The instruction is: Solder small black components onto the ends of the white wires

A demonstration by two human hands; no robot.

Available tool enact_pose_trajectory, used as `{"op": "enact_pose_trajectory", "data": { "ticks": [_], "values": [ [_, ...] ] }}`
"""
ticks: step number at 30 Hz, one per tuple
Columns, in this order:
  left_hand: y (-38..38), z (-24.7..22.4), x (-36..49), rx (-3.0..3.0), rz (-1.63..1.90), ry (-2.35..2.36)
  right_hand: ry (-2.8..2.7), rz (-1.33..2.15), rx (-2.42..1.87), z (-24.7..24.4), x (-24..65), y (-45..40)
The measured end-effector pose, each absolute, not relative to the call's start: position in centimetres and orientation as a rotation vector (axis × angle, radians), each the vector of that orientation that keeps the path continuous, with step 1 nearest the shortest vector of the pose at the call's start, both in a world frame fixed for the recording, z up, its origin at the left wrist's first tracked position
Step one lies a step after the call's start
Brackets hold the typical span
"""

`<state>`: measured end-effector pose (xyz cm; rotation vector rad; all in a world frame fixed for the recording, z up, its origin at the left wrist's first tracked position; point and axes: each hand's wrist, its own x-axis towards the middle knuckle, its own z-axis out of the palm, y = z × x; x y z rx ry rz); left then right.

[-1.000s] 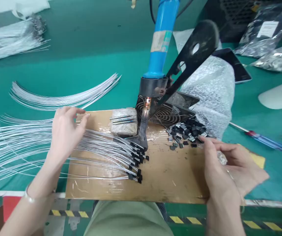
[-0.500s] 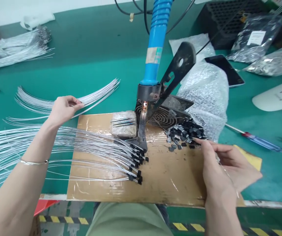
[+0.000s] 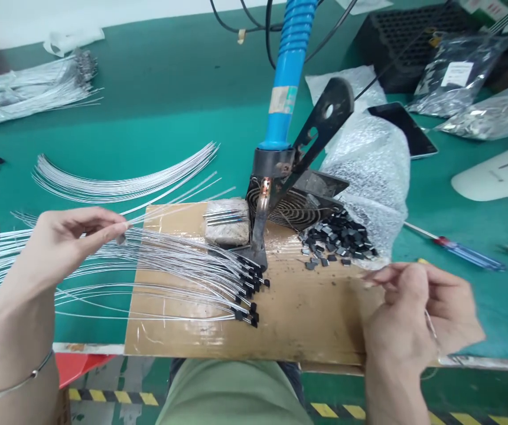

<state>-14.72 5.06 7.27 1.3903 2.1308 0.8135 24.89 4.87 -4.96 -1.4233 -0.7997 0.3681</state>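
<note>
My left hand (image 3: pixel 77 239) pinches a few thin white wires over the left part of the table, their ends pointing right. Behind it lies a curved bundle of white wires (image 3: pixel 125 186). Below and to its right, many wires with black tips (image 3: pixel 249 283) rest on the brown cardboard (image 3: pixel 307 319). My right hand (image 3: pixel 417 301) is closed at the cardboard's right side, fingertips together; what it holds is too small to name. Small black pieces (image 3: pixel 342 236) are heaped just beyond it. A blue soldering iron (image 3: pixel 287 88) stands in its holder, tip down.
A sponge block (image 3: pixel 226 223) with thin metal pieces sits left of the iron's tip. To the right are a bubble-wrap bag (image 3: pixel 367 165), a phone (image 3: pixel 404 130), a screwdriver (image 3: pixel 471 254) and a white container (image 3: pixel 497 171). A black crate (image 3: pixel 409 44) stands behind.
My left hand has left the curved bundle, moving down and left with a few wires. My right hand has drawn slightly back from the black pieces, its fingers more closed.
</note>
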Motion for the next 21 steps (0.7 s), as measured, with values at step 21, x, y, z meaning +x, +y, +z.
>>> {"op": "enact_pose_trajectory", "data": {
  "ticks": [21],
  "values": [
    [6.6, 6.1, -17.1, 1.464, 0.804, 2.149, -0.864, 0.679, -1.37, -5.5, 24.2, 1.4]
  ]
}}
